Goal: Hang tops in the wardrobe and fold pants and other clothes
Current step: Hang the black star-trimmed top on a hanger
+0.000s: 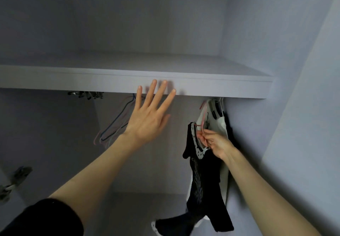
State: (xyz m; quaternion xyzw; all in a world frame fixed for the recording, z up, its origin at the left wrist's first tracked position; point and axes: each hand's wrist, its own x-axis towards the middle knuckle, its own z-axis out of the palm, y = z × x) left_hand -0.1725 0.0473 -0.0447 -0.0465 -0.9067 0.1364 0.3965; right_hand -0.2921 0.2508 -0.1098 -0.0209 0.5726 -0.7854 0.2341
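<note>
Nearest me I see two bare forearms, the left one coming out of a black sleeve (pixel 42 217). My right hand (pixel 214 143) pinches a pink hanger (pixel 203 125) between curled fingers; one black top (pixel 204 180) with a white patterned collar hangs from it, low at the wardrobe's right side. Just behind it hangs one white garment (pixel 219 123), touching the right wall (pixel 276 70). My left hand (pixel 149 118) is raised with fingers straight and spread, gripping nothing, in front of the shelf (pixel 202 86) edge. Further back, bare hangers (pixel 114 125) hang: one blue, at least two pink, exact count unclear. One metal hinge (pixel 16 178) sits far left.
</note>
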